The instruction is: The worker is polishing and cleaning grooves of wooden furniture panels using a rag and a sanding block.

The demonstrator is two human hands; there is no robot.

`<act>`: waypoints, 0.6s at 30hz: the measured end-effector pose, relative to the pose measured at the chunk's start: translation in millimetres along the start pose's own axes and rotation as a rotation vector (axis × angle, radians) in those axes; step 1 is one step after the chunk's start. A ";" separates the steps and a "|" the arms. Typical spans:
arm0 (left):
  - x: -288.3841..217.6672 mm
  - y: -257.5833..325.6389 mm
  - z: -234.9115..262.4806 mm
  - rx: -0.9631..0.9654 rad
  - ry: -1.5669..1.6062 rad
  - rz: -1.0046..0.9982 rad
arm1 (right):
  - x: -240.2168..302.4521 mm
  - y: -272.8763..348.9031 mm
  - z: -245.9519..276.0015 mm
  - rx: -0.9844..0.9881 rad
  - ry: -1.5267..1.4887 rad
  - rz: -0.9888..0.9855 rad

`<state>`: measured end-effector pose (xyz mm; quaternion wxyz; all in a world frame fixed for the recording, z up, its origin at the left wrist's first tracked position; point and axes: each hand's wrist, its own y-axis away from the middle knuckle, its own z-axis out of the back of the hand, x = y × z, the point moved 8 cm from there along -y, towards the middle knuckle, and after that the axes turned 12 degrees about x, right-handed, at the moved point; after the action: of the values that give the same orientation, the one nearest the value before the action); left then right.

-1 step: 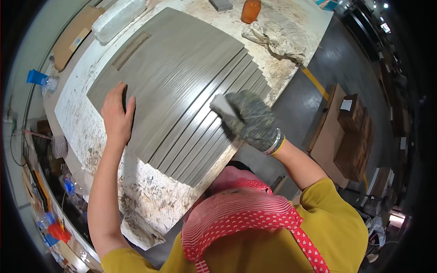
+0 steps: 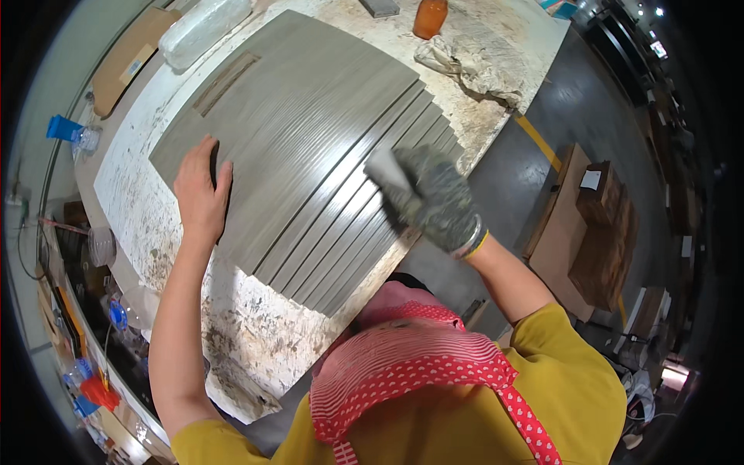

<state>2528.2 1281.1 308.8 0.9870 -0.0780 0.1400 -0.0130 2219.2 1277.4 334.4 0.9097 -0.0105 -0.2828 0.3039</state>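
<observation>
A fanned stack of grey wood-grain panels (image 2: pixel 302 101) lies on the worktable, the edges of the lower ones showing in steps toward me. Near its far left edge the top panel has a long narrow recess or slot (image 2: pixel 226 84). My bare left hand (image 2: pixel 201 186) rests on the stack's left edge, thumb apart from the fingers, holding nothing. My right hand (image 2: pixel 438 194), in a dark grey-green knit glove, grips a small pale grey block (image 2: pixel 387 172), much like a sanding sponge, over the stepped edges. Motion blurs this hand, and the block's underside is hidden.
The white worktable (image 2: pixel 248 341) is stained. Toward its far side are an orange bottle (image 2: pixel 429 18), a crumpled cloth (image 2: pixel 469 71), a grey block (image 2: pixel 380 7) and a plastic-wrapped bundle (image 2: pixel 203 32). Brown cartons (image 2: pixel 601 240) stand on the floor to the right.
My right hand has shifted slightly to the right with the block and is more blurred. My left hand keeps its place on the panels.
</observation>
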 end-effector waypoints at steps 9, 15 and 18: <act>4.4 -0.6 -3.6 0.014 0.012 0.037 | 8.5 6.6 -17.5 -0.068 0.037 0.132; 4.4 -3.1 -6.6 0.003 -0.001 0.024 | 13.7 7.0 -22.7 -0.019 0.079 0.151; 0.5 -1.6 -2.3 -0.026 -0.007 -0.001 | 26.0 6.1 -19.3 0.041 0.028 0.111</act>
<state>2528.1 1279.2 306.7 0.9864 -0.0910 0.1367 -0.0112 2242.9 1299.9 330.2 0.8954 -0.0117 -0.2626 0.3593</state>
